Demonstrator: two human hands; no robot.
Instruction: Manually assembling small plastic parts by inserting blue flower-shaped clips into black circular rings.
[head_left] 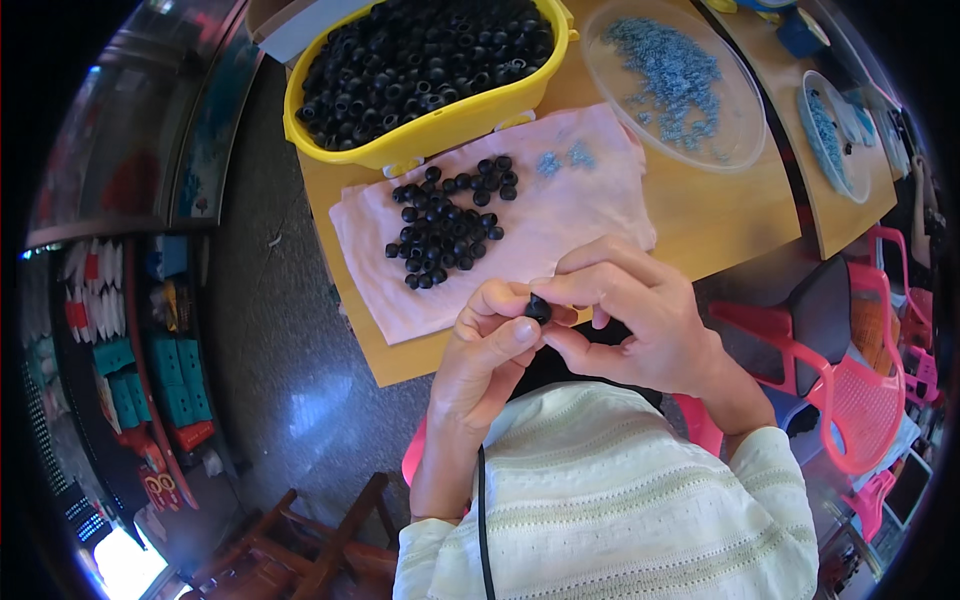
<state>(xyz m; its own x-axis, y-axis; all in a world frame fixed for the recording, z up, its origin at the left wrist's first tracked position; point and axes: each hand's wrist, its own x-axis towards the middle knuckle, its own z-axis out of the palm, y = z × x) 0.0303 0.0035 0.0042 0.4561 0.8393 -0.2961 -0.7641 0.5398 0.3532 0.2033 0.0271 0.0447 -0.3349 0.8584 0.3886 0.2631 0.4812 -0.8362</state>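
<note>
A small black rounded piece [538, 309], like the hollow ones on the cloth, is held up just past the table's near edge. My left hand [485, 345] pinches it between thumb and fingers. From the other side my right hand [635, 315] closes its fingertips on the same piece; whether a smaller part sits between them is hidden. Beyond my hands a pink cloth [590, 205] lies on the table, with a loose group of black hollow pieces [440, 230] on its left part. Two little clusters of light blue bits [565, 160] rest near its far edge.
A yellow tub [420, 140] heaped with black pieces stands behind the cloth. To its right is a clear round tray [745, 130] of blue bits. Another tray [858, 185] sits on the neighbouring wooden table [835, 225]. Pink chairs [865, 420] stand right, shelves [150, 330] left.
</note>
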